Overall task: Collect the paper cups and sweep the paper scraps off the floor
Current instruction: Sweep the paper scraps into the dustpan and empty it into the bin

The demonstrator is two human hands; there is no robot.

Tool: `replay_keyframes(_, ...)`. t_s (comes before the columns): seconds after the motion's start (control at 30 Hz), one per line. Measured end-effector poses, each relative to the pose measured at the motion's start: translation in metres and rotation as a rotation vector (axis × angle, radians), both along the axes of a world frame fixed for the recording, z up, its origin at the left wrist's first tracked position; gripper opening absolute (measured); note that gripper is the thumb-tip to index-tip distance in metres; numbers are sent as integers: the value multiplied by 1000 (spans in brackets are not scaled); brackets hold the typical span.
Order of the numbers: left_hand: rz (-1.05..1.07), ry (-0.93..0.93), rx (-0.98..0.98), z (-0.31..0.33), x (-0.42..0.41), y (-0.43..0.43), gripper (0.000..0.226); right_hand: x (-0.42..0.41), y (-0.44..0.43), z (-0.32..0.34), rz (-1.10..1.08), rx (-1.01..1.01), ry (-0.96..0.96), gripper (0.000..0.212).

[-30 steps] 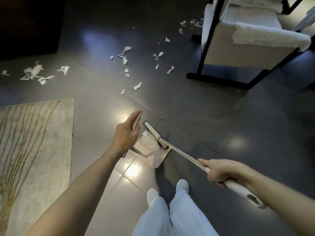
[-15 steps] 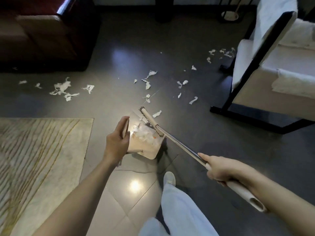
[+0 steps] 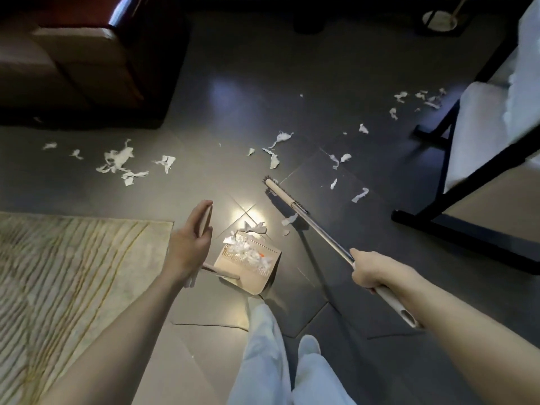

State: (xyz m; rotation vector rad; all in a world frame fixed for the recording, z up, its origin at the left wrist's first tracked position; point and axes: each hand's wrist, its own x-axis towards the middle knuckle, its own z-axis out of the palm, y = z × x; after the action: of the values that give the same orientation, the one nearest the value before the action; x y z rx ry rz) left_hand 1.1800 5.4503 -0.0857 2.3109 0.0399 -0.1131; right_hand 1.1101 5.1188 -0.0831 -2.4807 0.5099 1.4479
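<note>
The person stands over a dark, glossy tiled floor (image 3: 292, 68) with both arms stretched forward. The left hand (image 3: 190, 247) holds the upright handle of a beige dustpan (image 3: 257, 276), its fingers (image 3: 201, 211) closed along the top of the handle and the thumb wrapped round it. The pan rests on the tiles just ahead of the person's white trousers (image 3: 263, 346) and pale shoe (image 3: 309, 346), its mouth facing away from them. A heap of torn white paper scraps (image 3: 248, 252) lies in the pan, and a few more sit right at its lip. The right hand (image 3: 371, 273) is clenched round the shaft of a broom (image 3: 321, 232), which slants away to the left. The broom head rests on the floor just beyond the pan, with one scrap touching its near side. More scraps are strewn across the tiles farther out. One cluster lies to the left below a dark brown cabinet (image 3: 73, 68), some pieces lie in the middle beyond the broom head, and a small scatter sits by the black front leg of a white-cushioned chair (image 3: 482, 135) on the right. A pale rug (image 3: 73, 273) with wavy golden lines covers the floor to the left of the left arm, well apart from the pan.
</note>
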Motion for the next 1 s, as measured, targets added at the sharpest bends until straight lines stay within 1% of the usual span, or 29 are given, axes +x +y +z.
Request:
replay_keyframes(0.1,-1,36,6,1,41,18,53,18,24,-14,14,28,74,75)
replay_keyframes(0.13,-12,41,2,1,49,23,53,21,34,-17,21,42,96,79)
replay_keyframes(0.23,-49,54,-5,2,71,33,54,25,60,-19,79,66,149,80)
replay_keyframes(0.37,-74,69,-34,2,86,45,54,37,79,0,181,112,218,78)
replay_keyframes(0.47,-82,74,-78,5,88,50,54,50,81,26,194,141,246,79)
replay_keyframes(0.53,-102,77,-105,6,85,49,56,55,78,41,179,147,258,83)
replay_keyframes(0.63,-75,76,-138,6,90,47,57,65,76,57,185,127,229,87)
replay_keyframes(0.73,-58,71,-150,6,107,40,59,86,66,68,166,101,184,82)
replay_keyframes(0.87,-24,51,-149,2,137,25,56,129,43,71,137,67,134,83)
replay_keyframes(1.0,7,67,-96,-6,173,10,56,188,10,64,138,57,58,74)
